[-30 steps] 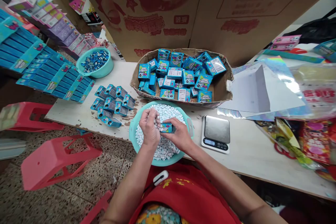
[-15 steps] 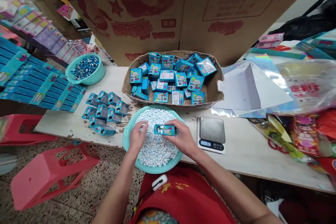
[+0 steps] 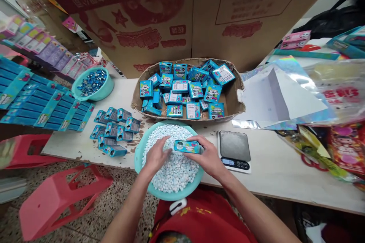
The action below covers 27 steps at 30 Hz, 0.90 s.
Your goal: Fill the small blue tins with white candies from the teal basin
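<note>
Above a teal basin (image 3: pixel 140 153) filled with small pale blue and white candies (image 3: pixel 173 174), my right hand (image 3: pixel 207 153) grips a small blue box (image 3: pixel 188 146) by its right end. The box lies sideways, with a round window at its left end. My left hand (image 3: pixel 157 154) is over the candies just left of the box, its thumb and fingers apart; no box is in it. Its fingertips are partly hard to make out against the candies.
Behind the basin, a cut-down cardboard tray (image 3: pixel 241 106) holds several blue boxes. Several more boxes (image 3: pixel 110 129) stand on the left. A scale (image 3: pixel 235 146) lies right. A teal bowl (image 3: pixel 110 86) holds shiny blue pieces. Red stools (image 3: pixel 54 201) are at lower left.
The camera view has shifted slightly. My left hand has lowered toward the candies, fingers nearer the box. The box in my right hand has tilted a little, and its window looks less filled with white.
</note>
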Each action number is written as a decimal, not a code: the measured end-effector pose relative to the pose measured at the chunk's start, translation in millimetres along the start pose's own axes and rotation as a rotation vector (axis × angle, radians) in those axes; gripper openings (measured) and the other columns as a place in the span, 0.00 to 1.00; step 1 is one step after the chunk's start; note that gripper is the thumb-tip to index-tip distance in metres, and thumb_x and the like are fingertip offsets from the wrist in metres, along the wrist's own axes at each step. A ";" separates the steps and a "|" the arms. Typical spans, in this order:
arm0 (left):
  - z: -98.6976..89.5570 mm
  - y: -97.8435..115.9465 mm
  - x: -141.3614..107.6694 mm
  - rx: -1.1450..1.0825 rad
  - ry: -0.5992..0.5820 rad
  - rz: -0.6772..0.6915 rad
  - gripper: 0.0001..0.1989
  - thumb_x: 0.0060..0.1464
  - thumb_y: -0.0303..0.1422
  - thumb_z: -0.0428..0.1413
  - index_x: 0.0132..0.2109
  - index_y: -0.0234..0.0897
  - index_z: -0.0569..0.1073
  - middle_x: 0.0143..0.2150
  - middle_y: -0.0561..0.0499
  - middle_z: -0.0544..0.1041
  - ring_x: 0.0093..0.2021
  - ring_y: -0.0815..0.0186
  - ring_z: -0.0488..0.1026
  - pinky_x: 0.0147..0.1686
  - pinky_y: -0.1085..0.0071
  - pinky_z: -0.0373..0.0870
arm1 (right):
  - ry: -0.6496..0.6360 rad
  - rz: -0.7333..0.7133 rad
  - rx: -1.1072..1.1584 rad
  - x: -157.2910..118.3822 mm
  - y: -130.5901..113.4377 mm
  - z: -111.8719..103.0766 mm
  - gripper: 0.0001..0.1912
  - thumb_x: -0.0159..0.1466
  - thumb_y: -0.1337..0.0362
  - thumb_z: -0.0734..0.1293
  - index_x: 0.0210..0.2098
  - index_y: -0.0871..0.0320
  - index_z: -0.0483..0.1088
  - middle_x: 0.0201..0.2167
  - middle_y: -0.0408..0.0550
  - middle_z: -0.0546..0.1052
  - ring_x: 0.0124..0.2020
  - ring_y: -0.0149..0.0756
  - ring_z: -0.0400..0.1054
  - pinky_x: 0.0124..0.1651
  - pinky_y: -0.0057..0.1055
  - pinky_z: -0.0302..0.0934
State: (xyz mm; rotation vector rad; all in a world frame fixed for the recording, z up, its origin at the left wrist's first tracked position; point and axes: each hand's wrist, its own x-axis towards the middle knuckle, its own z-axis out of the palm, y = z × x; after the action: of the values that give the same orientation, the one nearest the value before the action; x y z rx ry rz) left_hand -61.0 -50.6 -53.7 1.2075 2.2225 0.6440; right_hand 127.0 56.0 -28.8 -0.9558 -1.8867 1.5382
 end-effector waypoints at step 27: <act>-65.4 67.8 24.3 0.039 -0.077 0.504 0.18 0.50 0.36 0.58 0.49 0.42 0.71 0.47 0.47 0.75 0.48 0.56 0.70 0.48 0.60 0.66 | 0.376 -0.336 -0.513 -40.0 5.9 -50.3 0.36 0.54 0.58 0.73 0.59 0.53 0.58 0.57 0.56 0.65 0.61 0.53 0.56 0.61 0.53 0.51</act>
State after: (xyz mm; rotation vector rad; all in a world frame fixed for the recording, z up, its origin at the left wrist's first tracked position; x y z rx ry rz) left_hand -73.2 -6.9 32.4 1.8025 1.8780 0.7278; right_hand 191.2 55.7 -22.0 -0.9862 -2.0585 0.6363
